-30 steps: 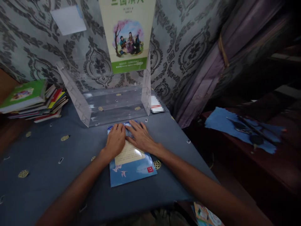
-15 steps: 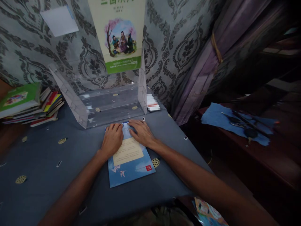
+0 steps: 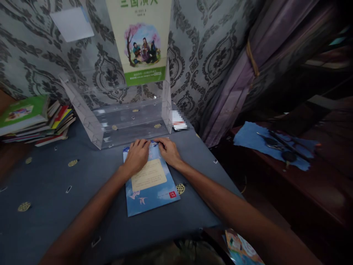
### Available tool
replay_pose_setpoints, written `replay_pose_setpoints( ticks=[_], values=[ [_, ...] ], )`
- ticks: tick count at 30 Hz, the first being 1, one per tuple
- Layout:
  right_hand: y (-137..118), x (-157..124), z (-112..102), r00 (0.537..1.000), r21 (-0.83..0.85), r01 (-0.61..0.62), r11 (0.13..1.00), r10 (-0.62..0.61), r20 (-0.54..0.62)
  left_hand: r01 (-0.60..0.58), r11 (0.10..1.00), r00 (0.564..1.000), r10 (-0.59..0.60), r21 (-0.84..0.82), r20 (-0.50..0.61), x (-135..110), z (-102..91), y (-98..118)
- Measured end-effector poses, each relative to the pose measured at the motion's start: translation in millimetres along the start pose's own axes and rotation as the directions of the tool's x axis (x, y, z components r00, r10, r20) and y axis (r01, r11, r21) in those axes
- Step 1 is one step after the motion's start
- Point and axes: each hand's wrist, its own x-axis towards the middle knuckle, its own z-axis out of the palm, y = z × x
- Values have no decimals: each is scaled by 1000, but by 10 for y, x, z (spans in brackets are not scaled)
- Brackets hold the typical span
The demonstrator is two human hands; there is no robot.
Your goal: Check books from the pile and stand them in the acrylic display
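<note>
A blue book [image 3: 151, 204] with a cream text panel and a red logo lies flat on the cloth-covered table. My left hand [image 3: 137, 155] rests palm down on its upper part, fingers stretched toward the far edge. At the far right corner is my right hand [image 3: 170, 151], thumb and fingers bent around the book's edge; the fingertips are partly hidden. Just beyond the book stands a clear acrylic rack [image 3: 129, 129]. A green and cream book [image 3: 145, 75] with a picture of three figures stands upright at the rack's back.
A stack of books [image 3: 35, 123] sits at the left. Beside the rack's right end is a pixelated white item [image 3: 179, 121]. Tools lie on a blue cloth [image 3: 248, 138] on the dark red surface [image 3: 325, 184] to the right. A colourful book [image 3: 242, 248] shows below the table edge.
My left hand has slid slightly right across the book. My right hand has shifted outward to the far right corner, its fingers more bent. The view has moved a little.
</note>
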Motion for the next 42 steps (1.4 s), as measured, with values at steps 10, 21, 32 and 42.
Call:
replay_pose_setpoints(
  ticks=[10,21,32,42],
  values=[
    [41,21,-21,1000,-39,-23,999,24,16,0,998,999,-2,-63,-41,114,158,-39],
    [122,-162,-137,976,-22,177,984,-172,136,-117,982,990,104,-147,-95,104,189,-71],
    [19,-235,-196,973,-99,177,979,-159,166,-173,972,981,156,-162,-112,95,212,-95],
    [-18,-276,-238,974,-94,162,982,-144,176,-173,965,984,162,-195,-74,88,184,-82]
  ],
)
